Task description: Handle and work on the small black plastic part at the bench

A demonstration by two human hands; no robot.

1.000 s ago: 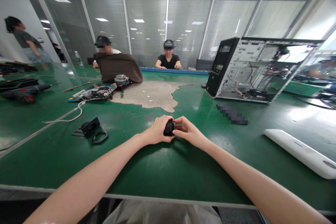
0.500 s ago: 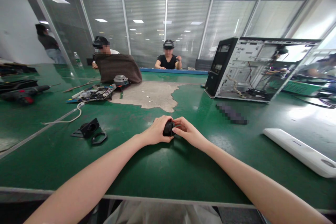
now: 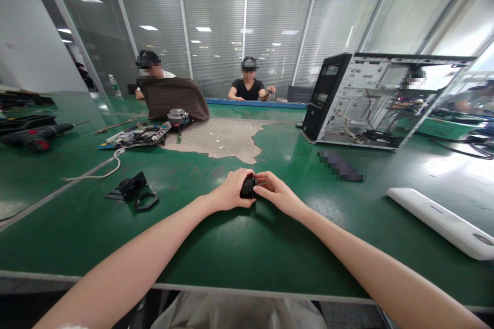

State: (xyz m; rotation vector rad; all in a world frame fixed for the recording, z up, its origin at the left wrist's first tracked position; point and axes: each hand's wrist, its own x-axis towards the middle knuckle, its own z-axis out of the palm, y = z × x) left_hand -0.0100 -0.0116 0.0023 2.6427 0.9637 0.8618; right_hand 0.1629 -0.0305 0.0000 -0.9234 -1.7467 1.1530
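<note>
A small black rounded part point(image 3: 247, 187) is held just over the green table, in front of my body. My left hand point(image 3: 232, 190) wraps round it from the left, fingers over the top and thumb below. From the right, my right hand point(image 3: 273, 191) pinches its right-hand end between thumb and fingers. Much of the part is covered by my fingers, so its exact kind cannot be made out. To the left lie a black bracket with a round opening point(image 3: 131, 186) and a black ring point(image 3: 147, 201).
An open computer case point(image 3: 328, 100) stands at the back right. A white oblong device point(image 3: 440, 221) lies at the right. Circuit boards point(image 3: 135, 135), a white cable point(image 3: 111, 172) and a power drill point(image 3: 36, 136) are on the left. Two people sit across the table point(image 3: 247, 262).
Both hands stay on the black part with almost the same grip. Across the table, a person's raised hand has shifted slightly to the right.
</note>
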